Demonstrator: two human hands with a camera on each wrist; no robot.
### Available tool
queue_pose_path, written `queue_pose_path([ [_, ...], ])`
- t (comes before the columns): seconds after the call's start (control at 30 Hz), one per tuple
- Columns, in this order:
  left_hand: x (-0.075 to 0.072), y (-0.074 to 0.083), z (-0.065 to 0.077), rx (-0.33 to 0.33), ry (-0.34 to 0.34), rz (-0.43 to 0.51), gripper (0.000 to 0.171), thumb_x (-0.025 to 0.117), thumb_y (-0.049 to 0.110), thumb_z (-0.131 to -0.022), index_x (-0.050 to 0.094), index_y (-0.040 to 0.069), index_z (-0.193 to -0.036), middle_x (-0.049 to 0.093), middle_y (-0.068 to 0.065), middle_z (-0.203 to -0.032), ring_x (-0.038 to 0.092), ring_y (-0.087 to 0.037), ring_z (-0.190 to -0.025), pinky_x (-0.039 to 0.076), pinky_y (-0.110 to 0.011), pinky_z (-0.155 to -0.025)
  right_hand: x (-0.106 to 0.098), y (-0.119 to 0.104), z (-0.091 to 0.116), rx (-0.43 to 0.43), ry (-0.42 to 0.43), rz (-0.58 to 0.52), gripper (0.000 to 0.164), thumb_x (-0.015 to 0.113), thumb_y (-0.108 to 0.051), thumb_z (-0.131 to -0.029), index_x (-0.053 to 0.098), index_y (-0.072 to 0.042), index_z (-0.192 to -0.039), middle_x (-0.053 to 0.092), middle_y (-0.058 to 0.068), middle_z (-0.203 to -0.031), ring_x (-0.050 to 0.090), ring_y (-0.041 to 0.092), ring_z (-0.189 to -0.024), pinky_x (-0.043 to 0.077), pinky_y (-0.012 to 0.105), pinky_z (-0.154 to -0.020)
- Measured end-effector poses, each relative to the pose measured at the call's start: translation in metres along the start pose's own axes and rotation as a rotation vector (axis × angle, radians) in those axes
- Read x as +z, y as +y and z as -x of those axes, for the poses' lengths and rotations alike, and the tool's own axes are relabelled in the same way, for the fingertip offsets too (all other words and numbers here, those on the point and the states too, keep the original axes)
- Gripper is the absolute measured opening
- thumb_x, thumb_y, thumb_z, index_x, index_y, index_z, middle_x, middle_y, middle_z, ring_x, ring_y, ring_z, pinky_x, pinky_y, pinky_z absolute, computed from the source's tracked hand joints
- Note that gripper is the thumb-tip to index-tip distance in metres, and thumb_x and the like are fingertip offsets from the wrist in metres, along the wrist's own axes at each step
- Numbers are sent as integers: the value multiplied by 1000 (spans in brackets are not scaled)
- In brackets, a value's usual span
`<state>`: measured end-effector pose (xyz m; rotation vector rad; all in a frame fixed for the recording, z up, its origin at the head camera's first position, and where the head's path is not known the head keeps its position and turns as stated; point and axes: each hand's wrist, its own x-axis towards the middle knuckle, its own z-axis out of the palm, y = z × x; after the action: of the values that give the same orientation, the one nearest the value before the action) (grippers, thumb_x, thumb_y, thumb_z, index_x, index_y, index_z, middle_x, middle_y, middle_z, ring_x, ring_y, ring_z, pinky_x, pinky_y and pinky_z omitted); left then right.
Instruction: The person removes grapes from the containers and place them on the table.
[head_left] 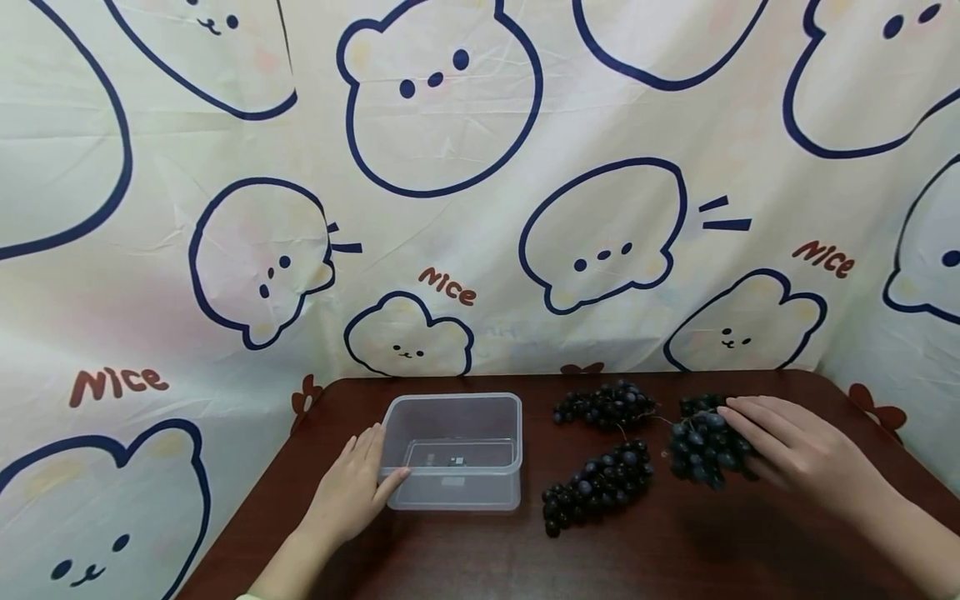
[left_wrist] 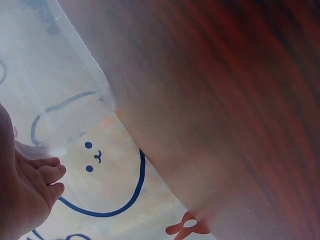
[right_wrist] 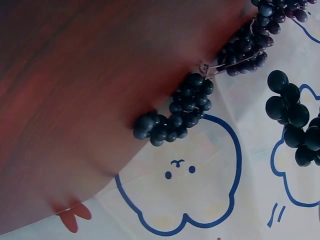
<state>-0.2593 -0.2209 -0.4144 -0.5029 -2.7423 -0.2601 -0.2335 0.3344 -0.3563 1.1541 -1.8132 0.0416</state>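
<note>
A clear plastic container (head_left: 454,493) stands on the table with no lid on it. My left hand (head_left: 351,483) rests against its left side, fingers straight along the wall and thumb at the front rim. To the right, my right hand (head_left: 806,454) holds a bunch of dark grapes (head_left: 708,448) above the table, fingers over its right side. Part of that bunch (right_wrist: 295,117) hangs at the right edge of the right wrist view, where the hand itself is not visible. Another bunch (head_left: 697,405) lies behind it, partly covered.
Two more bunches of grapes lie between container and right hand: one at the back (head_left: 609,405), one nearer the front (head_left: 600,487). The brown table (head_left: 480,558) ends at the back against a cloth (head_left: 480,242) printed with cartoon bears, which also hangs at both sides.
</note>
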Motion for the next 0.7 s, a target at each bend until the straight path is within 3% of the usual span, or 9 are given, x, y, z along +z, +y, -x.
queue_pose_path([
  [0.7,1,0,0,-19,-11,3,79,58,48,-94,39,-12,-142,42,-28,-144,38,-39,-135,26,-54,-111,5,-10,38,49,-106,-90,52,38,-41,-105,69,-1,-116,66,13,-117,50,14,-118,24,22,-112],
])
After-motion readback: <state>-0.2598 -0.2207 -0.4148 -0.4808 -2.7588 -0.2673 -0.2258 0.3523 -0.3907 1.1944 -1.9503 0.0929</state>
